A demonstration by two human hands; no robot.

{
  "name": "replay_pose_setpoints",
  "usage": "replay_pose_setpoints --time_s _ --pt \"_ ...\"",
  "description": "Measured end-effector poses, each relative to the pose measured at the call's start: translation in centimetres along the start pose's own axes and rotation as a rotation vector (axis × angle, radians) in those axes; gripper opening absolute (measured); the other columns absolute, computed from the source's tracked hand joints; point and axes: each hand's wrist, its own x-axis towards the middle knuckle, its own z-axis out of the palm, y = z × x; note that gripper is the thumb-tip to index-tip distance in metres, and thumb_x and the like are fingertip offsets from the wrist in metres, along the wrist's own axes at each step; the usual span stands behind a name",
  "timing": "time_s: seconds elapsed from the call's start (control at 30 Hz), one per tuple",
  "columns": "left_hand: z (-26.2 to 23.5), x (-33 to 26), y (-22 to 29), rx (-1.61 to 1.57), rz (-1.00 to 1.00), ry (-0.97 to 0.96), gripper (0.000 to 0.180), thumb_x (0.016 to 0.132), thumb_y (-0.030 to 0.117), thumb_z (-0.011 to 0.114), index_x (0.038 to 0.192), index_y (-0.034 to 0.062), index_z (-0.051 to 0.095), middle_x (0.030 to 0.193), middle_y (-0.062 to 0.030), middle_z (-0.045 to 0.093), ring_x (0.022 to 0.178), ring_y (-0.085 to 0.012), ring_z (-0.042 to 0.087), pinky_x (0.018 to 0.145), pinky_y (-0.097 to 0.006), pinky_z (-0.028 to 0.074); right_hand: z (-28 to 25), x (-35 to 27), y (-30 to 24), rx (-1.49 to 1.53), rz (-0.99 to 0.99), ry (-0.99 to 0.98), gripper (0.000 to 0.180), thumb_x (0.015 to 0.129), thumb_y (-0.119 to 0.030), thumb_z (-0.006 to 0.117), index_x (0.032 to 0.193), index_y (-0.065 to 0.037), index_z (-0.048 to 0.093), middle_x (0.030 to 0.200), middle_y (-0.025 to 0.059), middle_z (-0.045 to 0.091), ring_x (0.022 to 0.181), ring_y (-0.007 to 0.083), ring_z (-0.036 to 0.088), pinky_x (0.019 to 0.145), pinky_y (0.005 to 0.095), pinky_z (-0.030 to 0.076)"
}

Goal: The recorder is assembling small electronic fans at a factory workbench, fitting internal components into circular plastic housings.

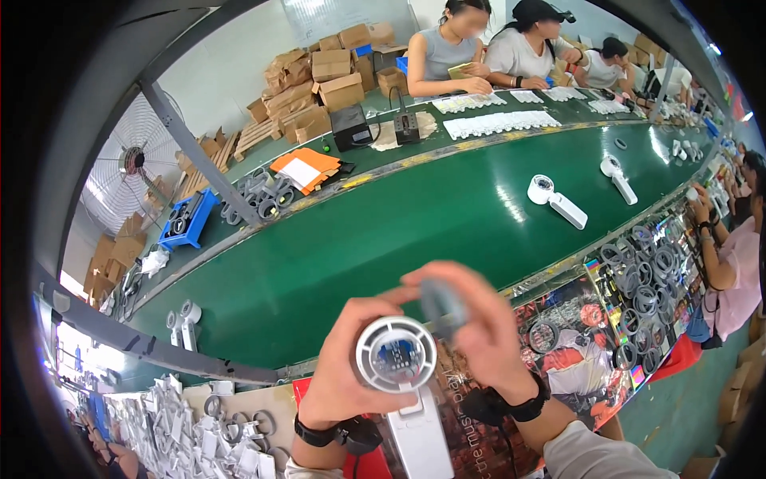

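Observation:
My left hand (333,369) is closed around the round head of a white handheld fan (423,437), whose handle points down toward me. The head is uncovered on top, showing a small circuit board and wires inside a spoked white rim. Just to the right of that head, my right hand (491,335) grips a grey ring-shaped part (444,308). The ring is smeared by motion and apart from the fan. Both wrists wear black bands with small dark devices.
A green conveyor belt (335,255) runs across in front, carrying white fans (558,201) at right and more at far left. Grey rings (646,295) are heaped on the right. White parts (171,423) pile up at lower left. Several people sit beyond the belt and at right.

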Motion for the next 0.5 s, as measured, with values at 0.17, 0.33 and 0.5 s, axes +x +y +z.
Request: replay_pose_setpoints --time_s 0.17,0.33,0.5 --pt "0.6 -0.1 0.1 0.300 0.229 0.418 0.070 0.052 0.004 0.082 0.111 0.0025 0.044 0.122 -0.0170 0.047 0.106 -0.0217 0.053 0.088 -0.032 0.045 -0.8 -0.7 -0.8 0.471 0.143 0.103 0.073 0.091 -0.057 0.037 0.135 0.000 0.026 0.114 0.0211 0.055 0.088 0.0198 0.059 0.083 0.0345 0.045" --pt "0.8 0.6 -0.7 0.440 0.288 0.602 0.070 0.055 0.002 0.080 0.115 0.0021 0.044 0.121 -0.0139 0.048 0.103 -0.0196 0.054 0.085 -0.031 0.046 3.0 -0.9 -1.6 0.642 0.009 0.086 0.069 0.085 -0.023 0.059 0.139 -0.005 0.020 0.134 0.0238 0.033 0.101 0.0252 0.054 0.088 0.0386 0.045" --pt "0.9 0.6 0.0 -0.227 0.074 0.526 0.074 0.059 -0.004 0.073 0.124 0.0006 0.038 0.110 -0.0103 0.055 0.101 -0.0207 0.059 0.086 -0.030 0.048 4.0 -1.5 -1.6 0.467 0.030 0.208 0.093 0.070 -0.002 0.068 0.142 -0.014 0.009 0.136 0.0231 0.027 0.107 0.0311 0.050 0.090 0.0459 0.043"
